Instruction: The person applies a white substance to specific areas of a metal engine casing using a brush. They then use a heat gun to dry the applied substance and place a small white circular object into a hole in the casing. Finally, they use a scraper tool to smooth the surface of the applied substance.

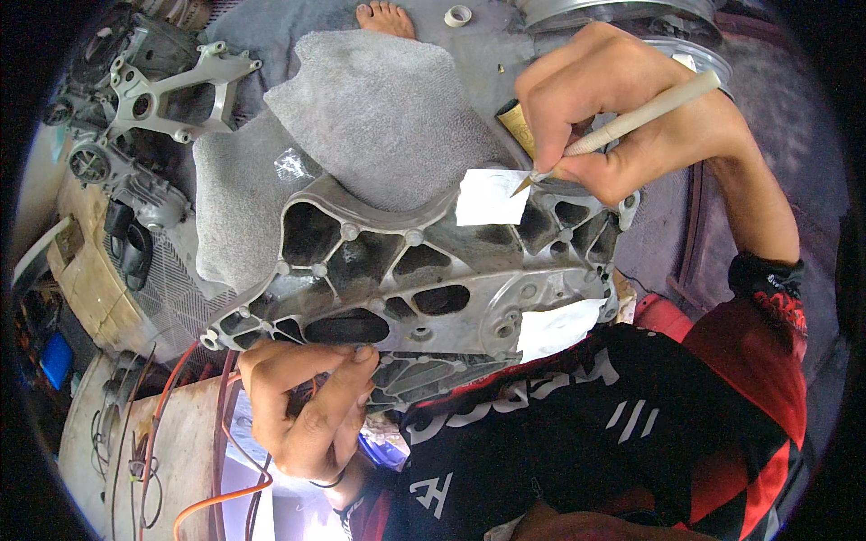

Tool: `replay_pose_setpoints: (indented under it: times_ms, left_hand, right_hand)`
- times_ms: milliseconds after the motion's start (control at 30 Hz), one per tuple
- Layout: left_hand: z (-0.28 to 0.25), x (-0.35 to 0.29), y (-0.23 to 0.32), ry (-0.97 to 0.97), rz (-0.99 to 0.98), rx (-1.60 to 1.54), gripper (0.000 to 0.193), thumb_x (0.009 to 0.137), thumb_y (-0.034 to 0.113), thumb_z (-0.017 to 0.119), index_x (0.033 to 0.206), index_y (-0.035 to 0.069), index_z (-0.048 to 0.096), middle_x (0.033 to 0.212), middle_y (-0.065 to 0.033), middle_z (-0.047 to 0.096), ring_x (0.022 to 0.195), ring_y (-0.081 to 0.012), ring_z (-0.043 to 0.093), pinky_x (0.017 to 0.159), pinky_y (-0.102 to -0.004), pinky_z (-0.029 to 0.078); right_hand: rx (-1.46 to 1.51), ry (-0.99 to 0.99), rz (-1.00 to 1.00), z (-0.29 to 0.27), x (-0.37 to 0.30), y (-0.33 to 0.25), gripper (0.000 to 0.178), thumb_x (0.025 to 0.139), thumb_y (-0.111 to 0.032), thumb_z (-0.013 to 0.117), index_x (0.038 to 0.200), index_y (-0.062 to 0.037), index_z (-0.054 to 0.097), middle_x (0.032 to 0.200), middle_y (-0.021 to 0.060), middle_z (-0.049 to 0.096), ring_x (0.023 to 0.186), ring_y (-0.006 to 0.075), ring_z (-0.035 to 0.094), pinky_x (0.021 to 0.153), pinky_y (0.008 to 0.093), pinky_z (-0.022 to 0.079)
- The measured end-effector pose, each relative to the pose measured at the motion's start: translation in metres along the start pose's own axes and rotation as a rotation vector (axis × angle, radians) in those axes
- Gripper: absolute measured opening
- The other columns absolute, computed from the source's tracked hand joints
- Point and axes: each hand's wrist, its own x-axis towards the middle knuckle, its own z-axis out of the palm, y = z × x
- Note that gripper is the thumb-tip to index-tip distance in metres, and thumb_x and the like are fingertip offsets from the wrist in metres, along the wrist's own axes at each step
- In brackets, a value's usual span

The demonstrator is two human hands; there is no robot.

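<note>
A large grey cast-metal casing (451, 270) with ribs and openings lies across the middle. My left hand (311, 406) is closed at its lower left edge, fingertips pressed on the rim beside an oval opening. My right hand (622, 117) pinches a craft knife (645, 113) with a pale handle like a pen. The knife's pointed tip rests at a white paper piece (492, 203) on the casing's upper edge. Another white paper piece (559, 331) sits on the casing's lower right, close to my shirt.
Grey textured mats (370, 108) lie behind the casing, near a bare foot (386, 18) and a tape roll (457, 15). Metal frame parts (176, 90) and black sandals (129, 243) are at left. Orange cable (221, 496) runs at lower left; a wheel rim (613, 11) stands at upper right.
</note>
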Motion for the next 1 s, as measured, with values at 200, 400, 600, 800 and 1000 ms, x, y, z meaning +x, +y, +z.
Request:
replay_pose_setpoints:
  times_ms: [200,400,600,800,1000]
  left_hand:
    - [0.000,0.001,0.000,-0.017,0.008,-0.010,0.021,0.075,0.016,0.068,0.088,0.000,0.069,0.080,-0.0124,0.060,0.073,-0.0247,0.055,0.065,-0.0352,0.042]
    - [0.001,0.000,0.000,-0.016,0.002,-0.012,0.020,0.075,0.016,0.068,0.087,0.000,0.069,0.080,-0.0128,0.060,0.072,-0.0247,0.055,0.064,-0.0350,0.042]
    - [0.001,0.000,-0.001,-0.029,-0.004,-0.002,0.020,0.074,0.016,0.068,0.087,0.000,0.069,0.081,-0.0135,0.061,0.073,-0.0252,0.055,0.066,-0.0372,0.042]
    - [0.009,0.006,0.002,0.046,-0.034,-0.018,0.029,0.059,0.018,0.071,0.087,0.010,0.074,0.080,-0.0044,0.063,0.070,-0.0187,0.052,0.063,-0.0322,0.038]
    - [0.011,0.005,0.002,0.050,-0.055,-0.007,0.028,0.058,0.020,0.071,0.085,0.012,0.074,0.080,-0.0041,0.063,0.071,-0.0189,0.052,0.064,-0.0329,0.038]
  right_hand:
    - [0.187,-0.155,0.042,-0.017,0.013,-0.006,0.009,0.077,-0.009,0.064,0.079,-0.0006,0.060,0.072,0.0069,0.059,0.060,0.0190,0.057,0.052,0.0319,0.042]
    - [0.157,-0.267,0.024,-0.030,0.029,-0.011,0.005,0.075,-0.005,0.062,0.078,-0.0020,0.060,0.067,0.0048,0.058,0.057,0.0158,0.055,0.051,0.0298,0.040]
    - [0.070,-0.244,0.038,-0.032,0.037,-0.018,0.007,0.073,-0.004,0.064,0.078,-0.0021,0.060,0.064,0.0034,0.059,0.056,0.0150,0.055,0.051,0.0291,0.040]
    - [0.300,-0.201,-0.185,-0.030,0.041,0.005,0.008,0.072,-0.003,0.066,0.075,-0.0018,0.059,0.063,0.0030,0.057,0.053,0.0151,0.050,0.050,0.0293,0.038]
    - [0.064,-0.327,-0.134,-0.041,0.054,-0.018,0.009,0.073,-0.004,0.066,0.071,-0.0017,0.058,0.059,0.0025,0.054,0.052,0.0139,0.045,0.049,0.0293,0.036]
